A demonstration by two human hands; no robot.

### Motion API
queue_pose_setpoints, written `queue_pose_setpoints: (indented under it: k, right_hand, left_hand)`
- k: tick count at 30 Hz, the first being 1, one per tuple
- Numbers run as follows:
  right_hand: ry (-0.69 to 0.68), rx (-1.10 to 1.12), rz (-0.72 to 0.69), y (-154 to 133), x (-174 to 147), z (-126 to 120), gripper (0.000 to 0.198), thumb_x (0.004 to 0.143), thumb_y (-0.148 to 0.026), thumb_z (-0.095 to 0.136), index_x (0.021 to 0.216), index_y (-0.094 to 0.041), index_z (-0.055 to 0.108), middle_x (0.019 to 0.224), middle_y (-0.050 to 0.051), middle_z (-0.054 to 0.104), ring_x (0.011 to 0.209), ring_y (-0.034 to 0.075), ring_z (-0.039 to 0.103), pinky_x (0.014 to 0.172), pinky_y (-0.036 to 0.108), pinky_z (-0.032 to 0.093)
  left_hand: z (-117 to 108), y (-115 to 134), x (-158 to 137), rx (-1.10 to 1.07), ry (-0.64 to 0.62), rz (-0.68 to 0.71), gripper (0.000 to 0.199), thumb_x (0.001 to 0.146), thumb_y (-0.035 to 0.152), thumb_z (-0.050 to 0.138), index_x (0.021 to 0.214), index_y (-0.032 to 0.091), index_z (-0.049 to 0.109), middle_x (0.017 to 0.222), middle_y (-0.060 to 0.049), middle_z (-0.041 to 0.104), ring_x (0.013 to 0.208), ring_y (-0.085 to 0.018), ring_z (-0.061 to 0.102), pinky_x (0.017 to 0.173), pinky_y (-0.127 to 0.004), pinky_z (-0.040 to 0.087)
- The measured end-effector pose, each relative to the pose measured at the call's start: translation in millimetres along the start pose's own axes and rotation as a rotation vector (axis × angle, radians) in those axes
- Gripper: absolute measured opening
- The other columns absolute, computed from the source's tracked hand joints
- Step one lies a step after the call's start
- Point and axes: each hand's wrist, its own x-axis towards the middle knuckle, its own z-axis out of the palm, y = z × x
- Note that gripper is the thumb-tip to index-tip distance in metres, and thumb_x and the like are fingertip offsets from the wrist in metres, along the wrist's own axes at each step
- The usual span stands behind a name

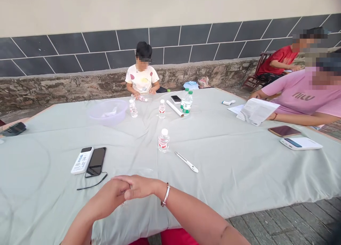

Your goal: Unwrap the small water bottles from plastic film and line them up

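Observation:
At the table's near edge my left hand (113, 198) is closed, its fingers largely hidden under my right hand. My right hand (141, 186), with a silver bracelet (166, 194) on the wrist, folds over it with fingers pressed together. Something clear and shiny shows faintly between and below the hands; I cannot make out what it is. A black phone (96, 162) with a wrist strap lies just beyond my left hand, beside a white power bank (82, 161). Beyond my right hand lie a white pen-like cutter (187, 162) and a small clear bottle (163, 141) standing upright.
A grey cloth covers the table (226, 167). Farther back stand a clear purplish basin (108, 112), small bottles (162, 109), green-capped bottles (187, 103) and a white roll (175, 108). A person (142, 78) sits opposite; another holds papers (257, 112) at right.

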Motion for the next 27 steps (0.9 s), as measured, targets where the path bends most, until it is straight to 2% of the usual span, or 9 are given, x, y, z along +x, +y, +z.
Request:
queue_pose_setpoints:
  k: [3, 6, 11, 13, 16, 19, 22, 25, 27]
  right_hand:
    - [-0.171, 0.027, 0.190, 29.8, -14.5, 1.5, 0.043, 0.061, -0.053, 0.072, 0.095, -0.026, 0.065, 0.071, -0.007, 0.064, 0.067, 0.015, 0.063, 0.061, 0.022, 0.046]
    - [-0.009, -0.102, 0.325, 51.9, -28.4, 11.7, 0.010, 0.066, -0.029, 0.067, 0.076, -0.027, 0.065, 0.053, -0.012, 0.055, 0.050, 0.010, 0.054, 0.053, 0.019, 0.040]
    - [0.388, -0.573, 0.267, 73.4, -34.8, 27.0, 0.017, 0.078, -0.025, 0.048, 0.080, -0.025, 0.065, 0.063, -0.005, 0.065, 0.052, 0.014, 0.056, 0.049, 0.023, 0.033]
    - [0.407, -0.891, 0.247, 76.2, -34.9, 36.0, 0.013, 0.076, -0.025, 0.050, 0.076, -0.024, 0.063, 0.058, -0.001, 0.065, 0.044, 0.017, 0.052, 0.047, 0.026, 0.028]
    - [0.308, -1.090, 0.146, 62.8, -37.7, 42.8, 0.008, 0.074, -0.024, 0.052, 0.070, -0.025, 0.059, 0.053, -0.001, 0.062, 0.039, 0.017, 0.048, 0.049, 0.029, 0.028]
    - [0.369, -0.940, 0.087, 33.3, -42.6, 28.9, 0.010, 0.080, -0.028, 0.052, 0.073, -0.025, 0.059, 0.064, -0.001, 0.065, 0.054, 0.017, 0.055, 0.059, 0.031, 0.035]
    - [0.628, -0.591, 0.153, 16.9, -44.2, 7.8, 0.014, 0.081, -0.038, 0.057, 0.077, -0.024, 0.060, 0.074, -0.001, 0.064, 0.068, 0.017, 0.057, 0.064, 0.029, 0.038]
    - [0.806, -0.266, 0.170, 28.5, -40.0, 6.0, 0.021, 0.080, -0.045, 0.058, 0.074, -0.025, 0.060, 0.073, -0.002, 0.060, 0.070, 0.017, 0.054, 0.065, 0.028, 0.041]
    - [0.824, -0.032, 0.154, 42.3, -35.6, 16.0, 0.017, 0.078, -0.045, 0.060, 0.078, -0.028, 0.062, 0.073, -0.003, 0.059, 0.070, 0.017, 0.054, 0.065, 0.029, 0.042]
  left_hand:
    - [-21.2, 10.0, -11.0, -0.324, -0.162, 0.064, 0.025, 0.070, 0.045, 0.066, 0.060, 0.022, 0.063, 0.054, 0.000, 0.058, 0.056, -0.016, 0.053, 0.056, -0.026, 0.043]
    - [-25.7, 5.1, -8.0, -0.662, 0.011, -0.016, 0.034, 0.064, 0.052, 0.071, 0.059, 0.021, 0.058, 0.047, 0.003, 0.050, 0.049, -0.012, 0.047, 0.053, -0.025, 0.042]
    - [7.2, -10.5, 18.6, -1.140, 0.412, -0.235, 0.024, 0.062, 0.037, 0.070, 0.071, 0.022, 0.053, 0.070, 0.001, 0.063, 0.068, -0.016, 0.062, 0.069, -0.032, 0.053]
    - [24.8, -13.2, 29.1, -1.117, 0.529, -0.248, 0.021, 0.065, 0.034, 0.065, 0.077, 0.022, 0.053, 0.080, -0.002, 0.068, 0.081, -0.019, 0.066, 0.075, -0.034, 0.053]
    - [46.0, -13.6, 34.2, -0.673, 0.578, -0.178, 0.020, 0.069, 0.039, 0.060, 0.078, 0.022, 0.058, 0.073, -0.002, 0.068, 0.080, -0.023, 0.066, 0.072, -0.033, 0.050]
    - [55.9, -10.4, 24.6, -0.363, 0.224, -0.042, 0.024, 0.070, 0.043, 0.059, 0.061, 0.021, 0.057, 0.055, 0.000, 0.057, 0.063, -0.018, 0.058, 0.061, -0.028, 0.044]
    - [55.9, -3.7, 12.5, -0.684, -0.050, -0.016, 0.041, 0.073, 0.055, 0.057, 0.055, 0.019, 0.051, 0.053, 0.002, 0.049, 0.051, -0.011, 0.045, 0.051, -0.025, 0.038]
    - [55.6, 3.3, 11.1, -1.052, 0.062, -0.062, 0.046, 0.067, 0.062, 0.064, 0.060, 0.019, 0.052, 0.056, 0.003, 0.046, 0.051, -0.009, 0.043, 0.050, -0.024, 0.039]
    - [59.3, 6.6, 15.6, -1.102, 0.188, -0.052, 0.046, 0.061, 0.061, 0.070, 0.064, 0.017, 0.057, 0.067, -0.001, 0.054, 0.057, -0.011, 0.049, 0.053, -0.025, 0.043]
